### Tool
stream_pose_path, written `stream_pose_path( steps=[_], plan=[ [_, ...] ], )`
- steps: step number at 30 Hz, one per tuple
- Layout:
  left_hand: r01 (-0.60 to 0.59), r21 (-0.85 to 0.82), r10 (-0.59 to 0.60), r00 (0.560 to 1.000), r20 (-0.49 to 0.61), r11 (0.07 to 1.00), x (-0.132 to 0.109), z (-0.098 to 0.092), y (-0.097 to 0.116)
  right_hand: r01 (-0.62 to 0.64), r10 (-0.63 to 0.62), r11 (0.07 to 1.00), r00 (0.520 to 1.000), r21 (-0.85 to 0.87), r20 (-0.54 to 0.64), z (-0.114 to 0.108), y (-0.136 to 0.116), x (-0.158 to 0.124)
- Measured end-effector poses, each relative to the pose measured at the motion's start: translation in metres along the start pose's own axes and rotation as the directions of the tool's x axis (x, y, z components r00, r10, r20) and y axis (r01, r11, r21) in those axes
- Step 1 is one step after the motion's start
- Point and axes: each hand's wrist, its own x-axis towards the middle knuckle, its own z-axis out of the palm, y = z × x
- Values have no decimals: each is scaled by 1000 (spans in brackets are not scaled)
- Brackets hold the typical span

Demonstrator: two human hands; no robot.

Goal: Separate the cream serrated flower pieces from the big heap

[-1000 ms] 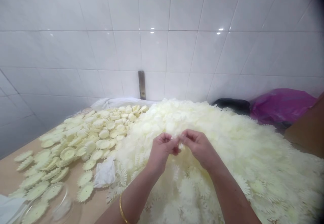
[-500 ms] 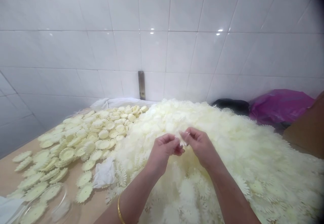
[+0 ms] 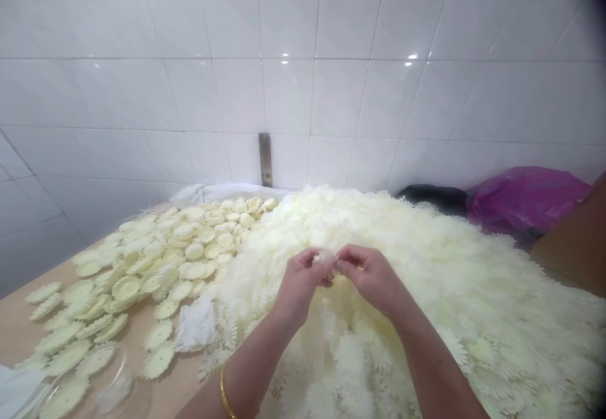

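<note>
A small pale cream flower piece with toothed petals (image 3: 324, 257) is pinched between my two hands. My left hand (image 3: 303, 275) is closed on its left side, thumb over fingers. The fingertips of my right hand (image 3: 367, 274) close on its right edge, touching or nearly touching the left fingers. Part of the piece is hidden by the fingers. Beneath and around both hands spreads a big heap of loose pale yellow petal pieces (image 3: 416, 267).
Stacked flower discs (image 3: 127, 288) lie on the tan table (image 3: 177, 387) at left. Near them are a crumpled white cloth (image 3: 196, 323) and a clear round dish (image 3: 118, 371). Black (image 3: 433, 198) and magenta bags (image 3: 525, 198) sit back right, before the tiled wall (image 3: 288, 91).
The flower piece has shifted left and turned within the fingers. My right hand has moved slightly left and down, closer to my left hand.
</note>
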Motion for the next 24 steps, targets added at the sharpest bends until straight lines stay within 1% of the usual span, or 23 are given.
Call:
stream_pose_path(
  steps=[3,5,8,10,15,20,24],
  plan=[
    [4,5,-4,1000,-1,1000,1,0,-2,-3,2,999,1000,32,29,-1,-2,-1],
    [10,8,-9,1000,-23,1000,2,-1,-4,-6,7,998,1000,60,-13,-4,-1,0],
    [6,30,-5,999,-40,1000,3,-2,-6,-21,30,997,992,79,-119,-7,1,1],
    [-3,36,4,999,-38,999,2,-1,-8,-30,41,997,989,77,-145,-7,2,2],
    [-27,25,28,998,-51,999,3,-1,-10,-22,31,997,993,77,-113,-5,2,2],
    [-41,16,42,996,-74,999,4,0,-11,-21,31,996,993,92,-110,-6,-1,1],
    [-38,-6,37,997,-64,999,3,2,-8,40,-33,994,997,100,-71,-6,-1,1]
  ],
)
